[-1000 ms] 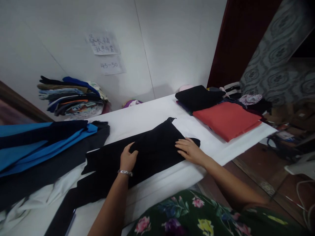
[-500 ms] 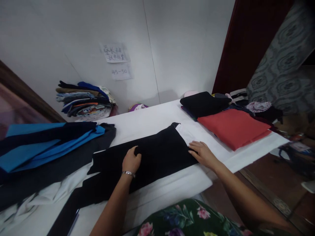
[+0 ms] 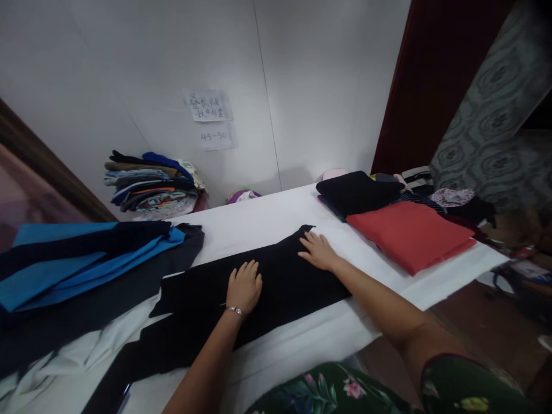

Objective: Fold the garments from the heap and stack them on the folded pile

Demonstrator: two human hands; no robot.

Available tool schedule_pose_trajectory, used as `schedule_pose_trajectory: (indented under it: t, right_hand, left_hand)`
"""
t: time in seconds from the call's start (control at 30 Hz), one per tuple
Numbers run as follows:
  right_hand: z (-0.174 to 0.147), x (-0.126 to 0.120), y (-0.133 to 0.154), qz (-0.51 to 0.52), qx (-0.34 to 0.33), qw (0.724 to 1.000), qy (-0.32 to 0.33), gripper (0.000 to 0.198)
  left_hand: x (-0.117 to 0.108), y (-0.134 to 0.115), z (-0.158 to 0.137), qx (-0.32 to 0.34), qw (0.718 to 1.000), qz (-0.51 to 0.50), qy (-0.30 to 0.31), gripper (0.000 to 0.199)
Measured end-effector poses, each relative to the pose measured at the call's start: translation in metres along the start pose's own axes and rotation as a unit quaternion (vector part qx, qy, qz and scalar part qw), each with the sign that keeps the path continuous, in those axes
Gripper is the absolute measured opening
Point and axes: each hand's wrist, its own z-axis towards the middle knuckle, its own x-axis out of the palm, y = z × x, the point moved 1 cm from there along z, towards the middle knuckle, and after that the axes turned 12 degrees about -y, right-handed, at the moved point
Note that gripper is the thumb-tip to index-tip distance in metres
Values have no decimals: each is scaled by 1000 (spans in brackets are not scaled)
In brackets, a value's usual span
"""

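Observation:
A black garment lies spread out on the white-covered table, with one long narrow part trailing to the lower left. My left hand, with a bracelet at the wrist, rests palm down on its middle, fingers stretched out. Near the garment's upper right end, my right hand lies flat on the cloth with fingers spread. Neither hand grips the fabric. Whether the garment is trousers or a top, I cannot tell.
Left of it lie blue and dark clothes over a white cloth. A folded red garment and a folded black one sit to the right. A stack of folded clothes stands by the wall, beneath paper notes.
My right hand has moved left and away from me, from the garment's right edge onto its upper right part. My left hand has shifted slightly right, its fingers now straighter.

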Motion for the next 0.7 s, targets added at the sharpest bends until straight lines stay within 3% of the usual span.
schedule_pose_trajectory:
  t: [0.13, 0.23, 0.3, 0.4, 0.47, 0.6, 0.7]
  right_hand:
    - [-4, 19, 1, -2, -2, 1000, 9, 59]
    - [-6, 16, -9, 66, 4, 998, -1, 53]
    - [-8, 9, -24, 149, 55, 987, -36, 48]
    - [-17, 1, -54, 303, 235, 919, -93, 55]
    - [-25, -2, -70, 364, 323, 869, -92, 64]
    - [-36, -6, -84, 416, 385, 822, -57, 70]
    - [-39, -11, -80, 469, 390, 793, -3, 62]
  left_hand:
    - [12, 10, -1, -10, 1000, 13, 9, 46]
    - [13, 12, -3, -3, 1000, 23, 6, 47]
    - [13, 12, -4, 4, 1000, 27, -2, 47]
    - [16, 13, -5, 11, 999, 31, -16, 48]
    - [18, 13, -5, 11, 999, 33, -19, 48]
    - [18, 12, -5, 11, 999, 40, -23, 48]
    - [17, 11, -5, 8, 999, 39, -29, 48]
